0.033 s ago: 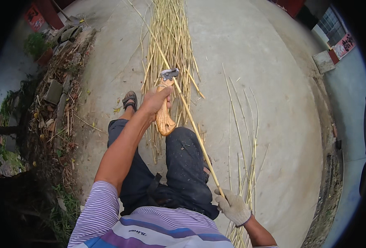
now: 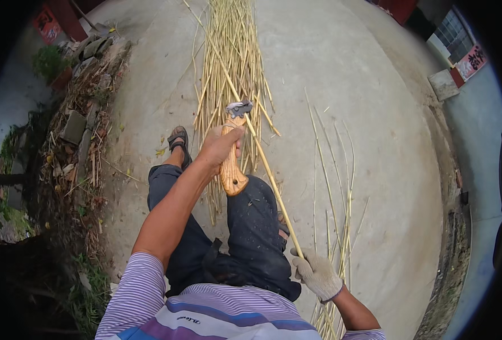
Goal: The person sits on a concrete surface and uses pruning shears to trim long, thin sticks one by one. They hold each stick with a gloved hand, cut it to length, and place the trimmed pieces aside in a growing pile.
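My bare left hand (image 2: 219, 148) is closed round the pale wooden handle of a hand tool (image 2: 232, 177) with a short dark metal head (image 2: 239, 108). That head sits against a long, thin yellowish cane (image 2: 269, 175), which slants from the far left down to my right side. The near end of the cane is gripped by my right hand (image 2: 317, 275) in a cream knitted glove. Beyond the tool, a thick heap of similar canes (image 2: 231, 54) lies on the ground, with its near end reaching under my left hand. Exactly how the metal head meets the cane is too small to make out.
Several loose thin canes (image 2: 347, 226) lie on the concrete (image 2: 387, 147) at my right. Rubble and dry litter (image 2: 86, 136) run along the left edge. A wall (image 2: 486, 170) bounds the right. My sandalled foot (image 2: 179, 141) stands left of the heap.
My left hand and the tool have come slightly nearer and to the right. My gloved right hand has shifted a little farther from me, still holding the cane.
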A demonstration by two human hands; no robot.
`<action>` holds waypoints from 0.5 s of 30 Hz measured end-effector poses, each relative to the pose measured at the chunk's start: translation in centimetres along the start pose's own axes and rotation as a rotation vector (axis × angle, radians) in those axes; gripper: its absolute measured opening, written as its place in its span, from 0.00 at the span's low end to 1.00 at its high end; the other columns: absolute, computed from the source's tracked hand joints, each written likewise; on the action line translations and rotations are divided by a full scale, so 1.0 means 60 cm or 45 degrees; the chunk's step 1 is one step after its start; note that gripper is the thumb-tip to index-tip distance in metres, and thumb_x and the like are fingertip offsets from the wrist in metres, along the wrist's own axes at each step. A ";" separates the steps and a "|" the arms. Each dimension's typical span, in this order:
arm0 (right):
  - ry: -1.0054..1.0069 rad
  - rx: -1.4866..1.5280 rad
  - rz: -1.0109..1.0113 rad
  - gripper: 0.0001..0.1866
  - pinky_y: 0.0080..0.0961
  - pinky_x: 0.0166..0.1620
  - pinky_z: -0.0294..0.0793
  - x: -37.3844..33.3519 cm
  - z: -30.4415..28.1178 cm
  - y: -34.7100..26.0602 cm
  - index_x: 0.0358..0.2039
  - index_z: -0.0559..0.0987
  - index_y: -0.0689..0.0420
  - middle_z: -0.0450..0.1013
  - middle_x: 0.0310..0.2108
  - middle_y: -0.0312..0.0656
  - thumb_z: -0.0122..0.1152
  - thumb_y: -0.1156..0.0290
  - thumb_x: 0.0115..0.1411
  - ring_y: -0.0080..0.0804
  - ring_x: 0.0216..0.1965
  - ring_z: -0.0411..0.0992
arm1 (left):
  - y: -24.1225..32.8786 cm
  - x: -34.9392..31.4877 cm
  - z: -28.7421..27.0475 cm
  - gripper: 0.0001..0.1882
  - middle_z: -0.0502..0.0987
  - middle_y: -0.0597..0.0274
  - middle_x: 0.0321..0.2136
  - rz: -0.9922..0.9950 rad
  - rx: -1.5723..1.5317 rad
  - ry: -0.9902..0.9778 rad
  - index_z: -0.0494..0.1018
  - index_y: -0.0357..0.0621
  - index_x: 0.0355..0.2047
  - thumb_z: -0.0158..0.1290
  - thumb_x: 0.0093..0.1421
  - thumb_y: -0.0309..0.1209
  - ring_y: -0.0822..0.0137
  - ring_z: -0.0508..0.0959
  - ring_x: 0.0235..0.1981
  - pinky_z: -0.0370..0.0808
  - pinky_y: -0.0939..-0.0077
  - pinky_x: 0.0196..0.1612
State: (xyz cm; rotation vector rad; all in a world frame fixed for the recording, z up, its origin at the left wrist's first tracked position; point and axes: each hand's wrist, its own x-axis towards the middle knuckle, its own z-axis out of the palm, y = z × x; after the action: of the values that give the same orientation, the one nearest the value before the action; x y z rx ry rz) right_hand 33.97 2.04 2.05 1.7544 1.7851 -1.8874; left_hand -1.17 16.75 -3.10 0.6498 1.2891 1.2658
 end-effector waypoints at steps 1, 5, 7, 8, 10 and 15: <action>0.010 0.068 -0.065 0.19 0.29 0.29 0.75 0.044 0.002 -0.038 0.50 0.75 0.60 0.71 0.22 0.40 0.51 0.58 0.70 0.30 0.22 0.76 | -0.015 -0.023 0.020 0.10 0.71 0.68 0.20 -0.026 -0.001 0.013 0.71 0.43 0.34 0.56 0.67 0.36 0.75 0.72 0.17 0.69 0.80 0.20; 0.078 0.125 -0.133 0.19 0.28 0.31 0.75 0.170 0.006 -0.089 0.47 0.76 0.59 0.70 0.23 0.43 0.48 0.56 0.71 0.30 0.26 0.76 | -0.065 -0.092 0.086 0.12 0.71 0.68 0.21 -0.052 -0.036 -0.011 0.69 0.42 0.33 0.57 0.67 0.36 0.75 0.72 0.16 0.67 0.80 0.19; 0.096 0.118 -0.046 0.18 0.32 0.34 0.75 0.189 0.008 -0.082 0.45 0.76 0.59 0.71 0.25 0.47 0.47 0.56 0.71 0.35 0.29 0.77 | -0.056 -0.075 0.061 0.12 0.72 0.67 0.21 -0.050 0.028 -0.040 0.70 0.42 0.33 0.57 0.66 0.37 0.75 0.72 0.16 0.68 0.79 0.19; 0.122 -0.046 -0.185 0.18 0.36 0.37 0.74 0.173 0.013 -0.056 0.45 0.76 0.59 0.72 0.26 0.50 0.46 0.57 0.71 0.41 0.32 0.77 | -0.046 -0.063 0.041 0.13 0.72 0.67 0.21 -0.054 0.055 -0.054 0.70 0.42 0.33 0.58 0.66 0.37 0.74 0.72 0.16 0.68 0.79 0.19; 0.136 -0.199 -0.233 0.17 0.43 0.40 0.73 0.093 0.029 -0.007 0.45 0.78 0.57 0.73 0.31 0.54 0.45 0.59 0.71 0.52 0.36 0.76 | -0.011 -0.012 -0.016 0.12 0.73 0.69 0.20 -0.082 -0.010 0.017 0.72 0.44 0.33 0.59 0.65 0.38 0.76 0.72 0.15 0.70 0.82 0.18; 0.120 -0.512 -0.255 0.16 0.43 0.35 0.77 -0.099 0.027 0.124 0.45 0.80 0.57 0.77 0.31 0.53 0.48 0.61 0.70 0.51 0.32 0.78 | 0.078 0.101 -0.124 0.10 0.72 0.70 0.19 0.053 0.013 0.301 0.73 0.43 0.32 0.57 0.66 0.36 0.76 0.72 0.15 0.71 0.79 0.17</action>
State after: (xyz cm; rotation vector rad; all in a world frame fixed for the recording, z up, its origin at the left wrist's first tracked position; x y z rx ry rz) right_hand 39.89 -5.45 0.57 1.5925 2.2530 -1.3796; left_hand -10.73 21.54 -2.67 0.5477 1.4823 1.4028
